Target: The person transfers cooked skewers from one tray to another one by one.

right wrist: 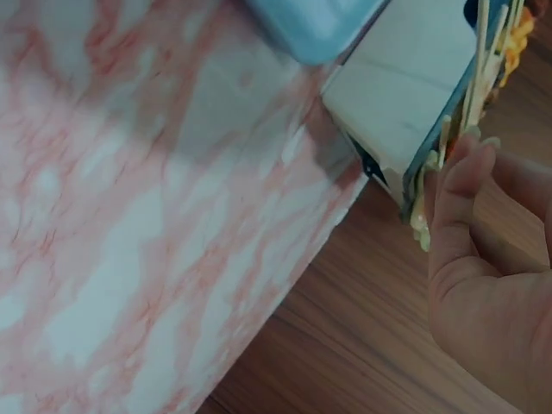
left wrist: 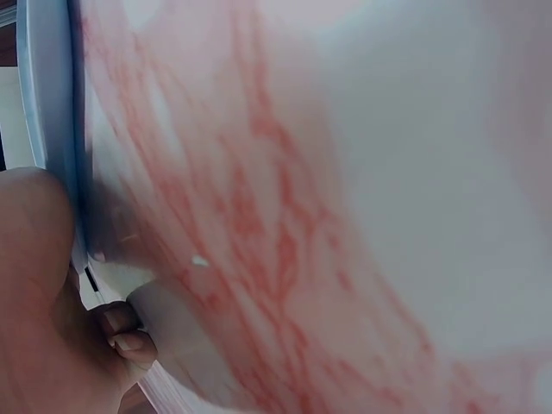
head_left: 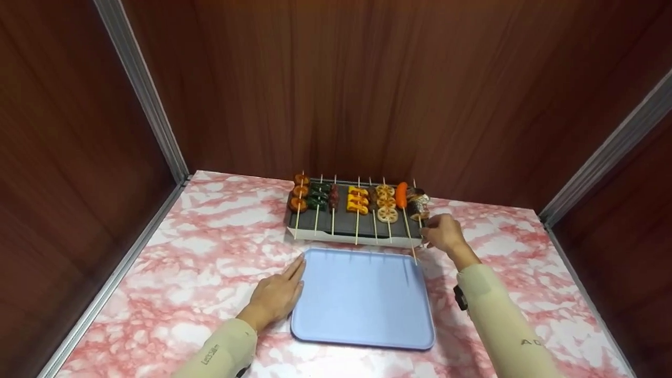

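A pale blue tray [head_left: 362, 299] lies on the table. My left hand [head_left: 275, 294] rests against its left rim with the fingers extended; the left wrist view shows part of this hand [left wrist: 34, 293] beside the tray edge [left wrist: 52, 86]. Behind the tray is a small grill [head_left: 344, 223] with a dark top, bearing several skewers. At its right front corner my right hand [head_left: 443, 232] pinches the lower stick of the rightmost skewer, with grey-skinned, fish-like pieces [head_left: 418, 203]. In the right wrist view this hand's [right wrist: 483, 233] fingertips meet at the sticks.
Beside that skewer lies a sausage skewer [head_left: 401, 195], its stick reaching over the tray's back edge. Lotus root slices [head_left: 387, 203], yellow pieces [head_left: 357, 200], green pieces [head_left: 317, 196] and round brown pieces [head_left: 300, 192] are also skewered. A wooden back wall [head_left: 367, 94] stands behind the grill.
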`<state>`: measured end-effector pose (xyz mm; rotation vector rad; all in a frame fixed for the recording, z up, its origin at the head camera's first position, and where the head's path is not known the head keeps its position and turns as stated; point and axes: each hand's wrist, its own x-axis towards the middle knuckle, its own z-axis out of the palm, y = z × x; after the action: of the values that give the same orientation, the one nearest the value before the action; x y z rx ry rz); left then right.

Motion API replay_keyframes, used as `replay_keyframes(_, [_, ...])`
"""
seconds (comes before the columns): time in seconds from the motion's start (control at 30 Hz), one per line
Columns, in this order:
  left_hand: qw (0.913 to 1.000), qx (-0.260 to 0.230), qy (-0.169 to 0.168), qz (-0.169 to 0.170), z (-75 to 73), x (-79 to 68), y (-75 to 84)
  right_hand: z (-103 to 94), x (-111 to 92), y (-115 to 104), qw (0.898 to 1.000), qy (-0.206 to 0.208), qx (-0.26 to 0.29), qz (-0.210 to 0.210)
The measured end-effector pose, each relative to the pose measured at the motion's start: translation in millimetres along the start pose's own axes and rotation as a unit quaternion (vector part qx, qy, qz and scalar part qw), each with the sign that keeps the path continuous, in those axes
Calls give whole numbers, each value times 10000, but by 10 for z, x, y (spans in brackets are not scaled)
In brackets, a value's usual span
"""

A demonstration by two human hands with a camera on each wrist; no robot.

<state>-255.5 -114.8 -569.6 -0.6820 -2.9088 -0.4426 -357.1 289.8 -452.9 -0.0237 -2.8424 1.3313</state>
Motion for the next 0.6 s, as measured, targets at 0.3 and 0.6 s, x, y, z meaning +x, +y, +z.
replay_keyframes(0.3, [9997, 62, -181, -150, -25, -14, 26, 84, 178, 54, 9994, -79, 47, 344])
replay_keyframes(0.6, [9996, 18, -196, -198, -44, -14, 37, 94, 214, 57, 9992, -293, -153, 214])
